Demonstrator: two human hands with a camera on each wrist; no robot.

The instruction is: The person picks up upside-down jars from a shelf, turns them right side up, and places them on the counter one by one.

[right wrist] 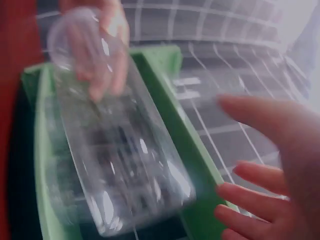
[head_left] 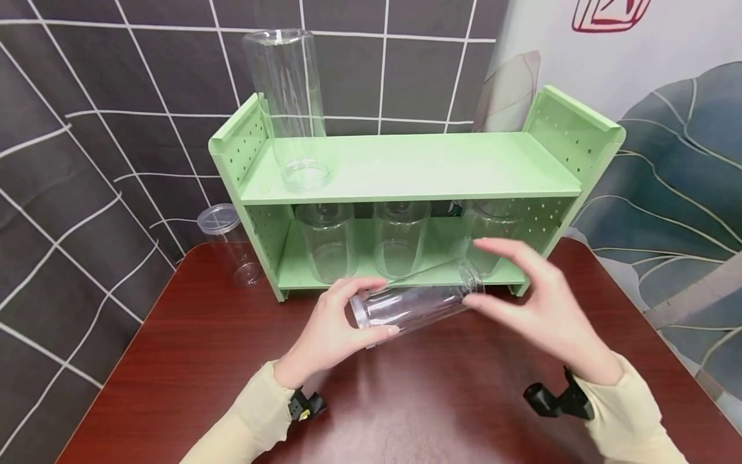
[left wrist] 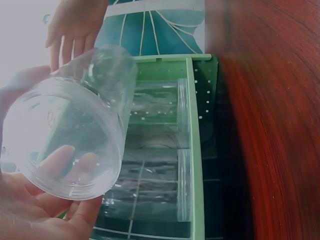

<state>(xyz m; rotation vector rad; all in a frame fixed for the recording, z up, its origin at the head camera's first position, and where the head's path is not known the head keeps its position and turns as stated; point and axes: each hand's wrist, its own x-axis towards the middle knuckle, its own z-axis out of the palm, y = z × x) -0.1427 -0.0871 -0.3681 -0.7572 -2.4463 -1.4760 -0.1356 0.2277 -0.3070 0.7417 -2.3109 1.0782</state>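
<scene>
My left hand (head_left: 333,325) grips a clear plastic jar (head_left: 417,306) around its left end, where a ridged clear cap or rim shows. The jar is held tilted nearly onto its side above the table, in front of a green shelf. At its other end my right hand (head_left: 542,306) is spread, thumb and fingers wide apart. In the right wrist view a gap shows between the right hand (right wrist: 270,185) and the jar (right wrist: 125,155). The left wrist view looks into the round end of the jar (left wrist: 107,150), with the left fingers (left wrist: 87,215) curled under it.
The green two-tier shelf (head_left: 429,164) stands at the back of the red-brown table (head_left: 406,399). A tall clear jar (head_left: 290,109) stands on its top tier; three jars, including one (head_left: 330,248), stand below. Another lidded jar (head_left: 228,241) is left of the shelf.
</scene>
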